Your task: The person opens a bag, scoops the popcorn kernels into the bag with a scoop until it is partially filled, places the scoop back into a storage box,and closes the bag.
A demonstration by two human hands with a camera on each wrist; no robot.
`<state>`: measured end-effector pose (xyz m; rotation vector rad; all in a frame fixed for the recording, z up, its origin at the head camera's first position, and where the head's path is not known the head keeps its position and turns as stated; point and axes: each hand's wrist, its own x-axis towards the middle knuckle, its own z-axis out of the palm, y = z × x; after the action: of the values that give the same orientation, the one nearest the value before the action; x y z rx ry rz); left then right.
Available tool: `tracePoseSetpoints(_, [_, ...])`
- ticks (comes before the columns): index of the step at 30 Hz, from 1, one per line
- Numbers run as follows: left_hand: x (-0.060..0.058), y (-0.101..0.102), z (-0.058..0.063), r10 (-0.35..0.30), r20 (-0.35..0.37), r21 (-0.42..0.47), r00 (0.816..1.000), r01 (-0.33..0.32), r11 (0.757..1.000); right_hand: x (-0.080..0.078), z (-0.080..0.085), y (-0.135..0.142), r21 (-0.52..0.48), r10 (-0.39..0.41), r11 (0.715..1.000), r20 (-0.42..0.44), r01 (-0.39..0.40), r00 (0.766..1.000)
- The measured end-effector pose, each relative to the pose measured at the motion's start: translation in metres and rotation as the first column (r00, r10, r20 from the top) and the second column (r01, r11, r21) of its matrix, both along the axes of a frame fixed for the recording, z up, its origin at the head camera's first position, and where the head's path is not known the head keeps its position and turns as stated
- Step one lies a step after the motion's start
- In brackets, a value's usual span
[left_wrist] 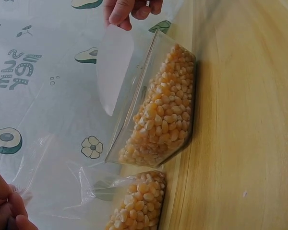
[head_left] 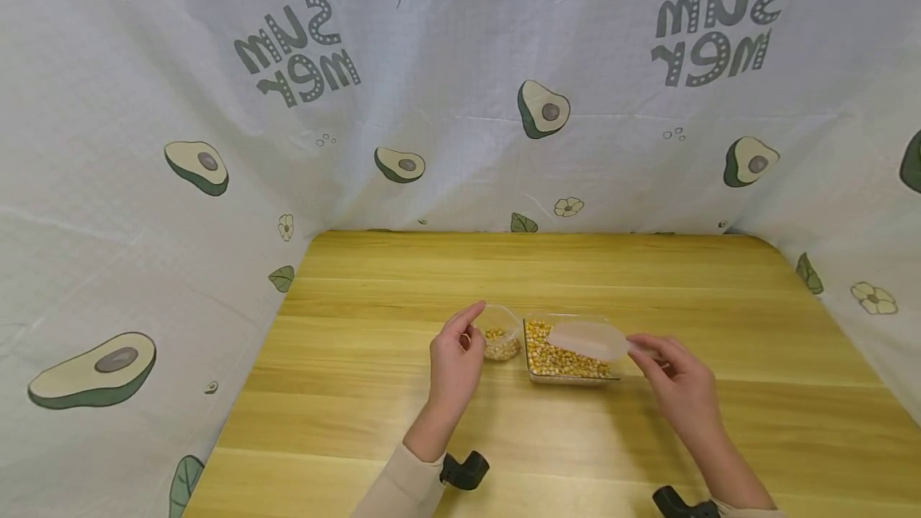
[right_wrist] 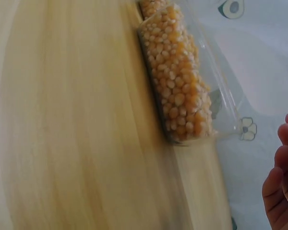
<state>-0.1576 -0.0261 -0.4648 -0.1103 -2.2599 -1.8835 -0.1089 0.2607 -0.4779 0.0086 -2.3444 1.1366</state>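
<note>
My left hand [head_left: 458, 358] grips the upper edge of a clear plastic bag [head_left: 501, 342], which stands on the table with corn kernels [left_wrist: 137, 203] in its bottom. Right beside the bag sits a clear rectangular container [head_left: 573, 380] of yellow corn kernels [head_left: 550, 360], their surface sloping. My right hand [head_left: 679, 378] pinches the handle end of a white plastic scoop [head_left: 586, 338] at the container's right side. The scoop's broad, rounded blade is over the container, above its rim in the left wrist view. The right wrist view is blurred.
The wooden table [head_left: 403, 278] extends around the bag and container. A white curtain [head_left: 460, 46] printed with avocados and lettering hangs behind the table and along both sides. Black wrist mounts [head_left: 464, 470] sit on both forearms.
</note>
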Motion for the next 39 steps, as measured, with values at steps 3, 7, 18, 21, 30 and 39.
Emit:
tracePoseSetpoints(3, [0.000, 0.000, 0.001, -0.003, -0.006, -0.001, 1.000, 0.003, 1.000, 0.000, -0.003, 0.004, 0.022, 0.008, 1.000, -0.010, -0.008, 1.000])
tracePoseSetpoints(7, [0.000, 0.000, 0.002, -0.003, -0.010, -0.005, 1.000, 0.003, 1.000, 0.002, -0.006, 0.008, 0.055, 0.014, 0.998, -0.008, -0.013, 1.000])
tracePoseSetpoints(18, [0.000, -0.001, 0.001, 0.005, -0.009, 0.001, 1.000, -0.005, 1.000, 0.001, -0.001, 0.012, 0.128, 0.007, 0.992, -0.046, -0.001, 0.999])
tracePoseSetpoints(21, [0.000, -0.002, 0.000, 0.010, -0.010, -0.003, 1.000, -0.010, 1.000, 0.002, -0.001, 0.012, 0.135, -0.008, 0.991, -0.035, 0.013, 0.999])
tracePoseSetpoints(30, [0.000, -0.001, 0.001, 0.020, -0.026, -0.012, 0.999, -0.020, 1.000, 0.005, 0.001, 0.010, 0.085, -0.079, 0.993, -0.012, 0.080, 0.997])
tracePoseSetpoints(39, [0.002, -0.001, 0.001, 0.017, -0.004, -0.014, 1.000, -0.017, 1.000, 0.007, -0.002, 0.013, -0.086, -0.057, 0.994, 0.061, 0.062, 0.997])
